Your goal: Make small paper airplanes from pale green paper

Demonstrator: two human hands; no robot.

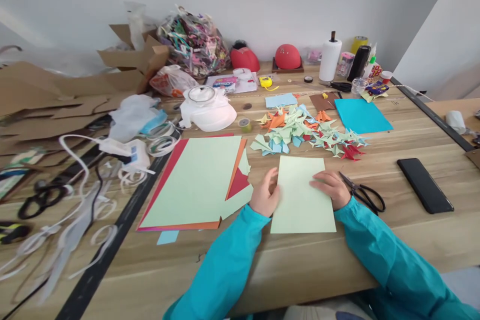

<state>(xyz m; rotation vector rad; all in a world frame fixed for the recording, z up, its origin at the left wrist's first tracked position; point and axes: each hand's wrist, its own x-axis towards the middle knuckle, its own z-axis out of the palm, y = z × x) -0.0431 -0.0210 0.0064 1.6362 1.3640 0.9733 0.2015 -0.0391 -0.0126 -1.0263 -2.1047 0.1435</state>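
A pale green sheet of paper [303,200] lies on the table in front of me, its long side pointing away. My left hand [265,192] is at its left edge, fingers curved and the thumb apart from them. Over the right edge, my right hand [332,187] rests with fingers stretched out on the paper. Black-handled scissors [365,194] lie just right of that hand. Left of my hands is a stack of coloured paper [198,180], light green on top, with red and orange beneath. Beyond the sheet sits a pile of folded paper pieces [296,130] in green, blue, orange and red.
A black phone [425,185] lies at the right. Turquoise paper [362,116] is behind the scissors. A white plastic-wrapped bundle [208,107], cables [131,155] and cardboard [71,92] crowd the left. Red domes [288,56] and a white roll [330,60] stand along the wall.
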